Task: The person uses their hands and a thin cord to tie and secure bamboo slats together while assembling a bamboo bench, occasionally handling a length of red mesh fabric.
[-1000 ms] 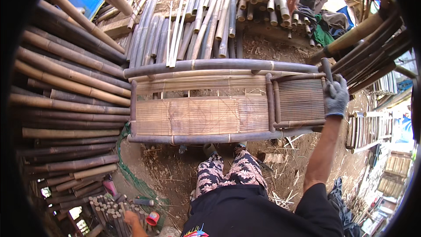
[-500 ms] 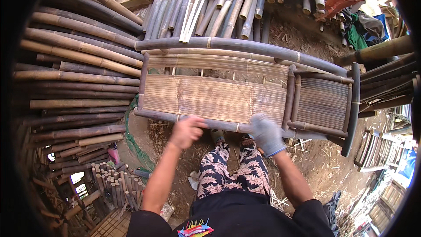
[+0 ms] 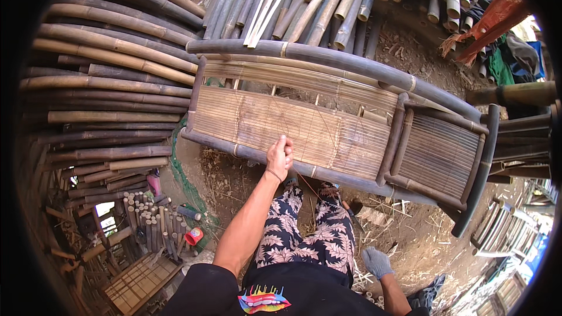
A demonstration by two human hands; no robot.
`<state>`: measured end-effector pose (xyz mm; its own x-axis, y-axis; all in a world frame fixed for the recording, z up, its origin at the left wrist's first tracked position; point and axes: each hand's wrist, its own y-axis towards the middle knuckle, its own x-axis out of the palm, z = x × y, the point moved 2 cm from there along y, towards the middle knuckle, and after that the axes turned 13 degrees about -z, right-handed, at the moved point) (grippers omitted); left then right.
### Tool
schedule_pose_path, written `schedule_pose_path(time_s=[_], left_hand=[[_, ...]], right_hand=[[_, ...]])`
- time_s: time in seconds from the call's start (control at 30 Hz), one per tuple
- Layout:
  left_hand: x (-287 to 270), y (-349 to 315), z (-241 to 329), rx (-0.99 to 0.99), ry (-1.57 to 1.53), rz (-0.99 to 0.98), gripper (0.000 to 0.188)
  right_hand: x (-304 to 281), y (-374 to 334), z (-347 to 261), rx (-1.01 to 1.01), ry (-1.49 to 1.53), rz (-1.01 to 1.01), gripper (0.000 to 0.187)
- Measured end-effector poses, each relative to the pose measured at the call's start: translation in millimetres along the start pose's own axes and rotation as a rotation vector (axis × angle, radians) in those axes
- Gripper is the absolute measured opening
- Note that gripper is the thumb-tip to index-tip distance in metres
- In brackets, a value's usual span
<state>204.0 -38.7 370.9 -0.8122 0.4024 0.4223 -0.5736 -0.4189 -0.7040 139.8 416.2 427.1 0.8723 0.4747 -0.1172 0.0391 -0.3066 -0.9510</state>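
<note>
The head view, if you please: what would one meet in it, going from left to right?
Framed slatted panel on the ground → red container → bare left hand → gloved right hand → bamboo bench's darker slatted end section → green cloth.

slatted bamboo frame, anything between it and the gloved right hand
Nothing visible blocks the way: between the gloved right hand and the slatted bamboo frame only ground shows, with loose scraps lying on it.

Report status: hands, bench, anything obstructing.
Left hand closed over near side of slatted bamboo bench, thin strand trailing below. Gloved right hand low, off bench. Pale bamboo strips overlap far rail in view.
</note>
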Motion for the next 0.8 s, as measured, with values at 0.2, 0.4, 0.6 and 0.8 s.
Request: schedule_pose_path(time_s=[0.2, 0.4, 0.6, 0.8], left_hand=[[70.4, -60.5, -19.5, 0.078, 0.545, -0.326, 0.035], [111.9, -110.5, -11.9, 0.415, 1.238, -0.37, 0.027], [82.3, -127.4, 4.4, 0.252, 1.143, -0.551, 0.027], [9.7, -137.0, 10.7, 0.116, 0.947, -0.582, 0.032]], right_hand=[[-88.1, 3.8, -56.5, -0.343, 0.292, 0.579, 0.068], [-144.1, 23.1, -153.7, -0.568, 0.739, 0.476, 0.044], [-130.5, 44.0, -206.7, -0.852, 1.199, 0.121, 0.043], [-147.8, 41.8, -275.9, -0.715, 0.425, 0.611, 0.028]])
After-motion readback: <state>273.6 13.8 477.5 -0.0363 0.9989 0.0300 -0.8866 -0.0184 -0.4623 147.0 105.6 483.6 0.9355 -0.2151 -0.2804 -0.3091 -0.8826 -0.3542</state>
